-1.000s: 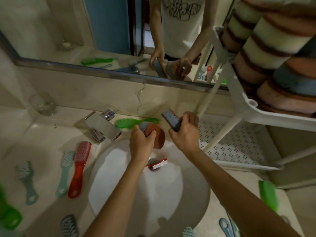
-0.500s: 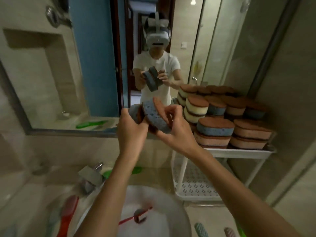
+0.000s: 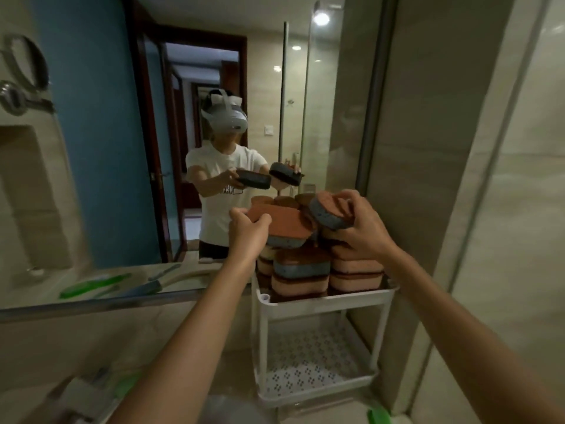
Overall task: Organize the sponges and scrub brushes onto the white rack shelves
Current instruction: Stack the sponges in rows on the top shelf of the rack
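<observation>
Head view.

Status, by judgement: mid-task, sponge stage.

- Left hand [image 3: 249, 231]: clamped on the left sponge [image 3: 284, 226], fingers curled round its near end, brown face up, held over the stack [image 3: 301, 272] on the top shelf [image 3: 324, 298] of the rack [image 3: 263, 338].
- Right hand [image 3: 363, 231]: clamped on the right sponge [image 3: 328, 211], tilted, blue side toward the camera, just beside the left sponge and above the stack's right column.
- Hands apart, 1 sponge in each.

Done: top shelf loaded with stacked sponges.

Left to do:
- Setting down these 2 sponges.
- Moving the brushes; none seen on the rack.
- Lower shelf [image 3: 308, 356]: only its perforated floor in view.

Count:
- Sponges in hand: 2.
- Sponges in the stack: at least 6; exact total hidden behind hands and front columns.
- Shelves in view: 2.
- Brushes: 1 green brush [image 3: 379, 416] at the bottom right edge, plus 1 green blur [image 3: 127, 390] at bottom left, too smeared to identify.
</observation>
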Tool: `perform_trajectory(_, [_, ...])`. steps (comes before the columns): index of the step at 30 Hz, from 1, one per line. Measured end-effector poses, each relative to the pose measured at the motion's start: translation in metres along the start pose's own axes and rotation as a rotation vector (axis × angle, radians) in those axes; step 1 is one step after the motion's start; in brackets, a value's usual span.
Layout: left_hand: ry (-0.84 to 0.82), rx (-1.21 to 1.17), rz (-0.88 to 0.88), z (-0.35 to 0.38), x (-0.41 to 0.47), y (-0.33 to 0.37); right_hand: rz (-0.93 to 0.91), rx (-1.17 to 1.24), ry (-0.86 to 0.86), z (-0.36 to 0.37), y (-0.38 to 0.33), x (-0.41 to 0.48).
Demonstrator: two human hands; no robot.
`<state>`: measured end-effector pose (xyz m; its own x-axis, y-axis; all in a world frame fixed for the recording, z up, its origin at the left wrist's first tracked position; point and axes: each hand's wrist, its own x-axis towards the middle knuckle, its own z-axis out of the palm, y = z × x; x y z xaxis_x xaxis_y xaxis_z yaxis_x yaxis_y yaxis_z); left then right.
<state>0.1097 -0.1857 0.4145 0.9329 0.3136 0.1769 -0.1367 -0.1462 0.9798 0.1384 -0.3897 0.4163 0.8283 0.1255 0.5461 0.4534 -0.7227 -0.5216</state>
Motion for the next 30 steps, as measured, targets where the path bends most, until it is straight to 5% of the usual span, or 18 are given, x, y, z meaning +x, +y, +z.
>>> perform_trajectory(7, [-0.062,-0.116,-0.122,0.029,0.004,-0.012,0.118,-0.272,-0.207,-0.022,0.049,0.000])
perform_trajectory(20, [-0.057,-0.149,-0.147,0.043,0.013,-0.022,0.120,-0.341,-0.319,-0.009,0.064,0.001])
perform_trajectory(30, [-0.066,-0.206,-0.180,0.044,0.015,-0.023,0.112,-0.226,-0.224,-0.004,0.068,-0.011])
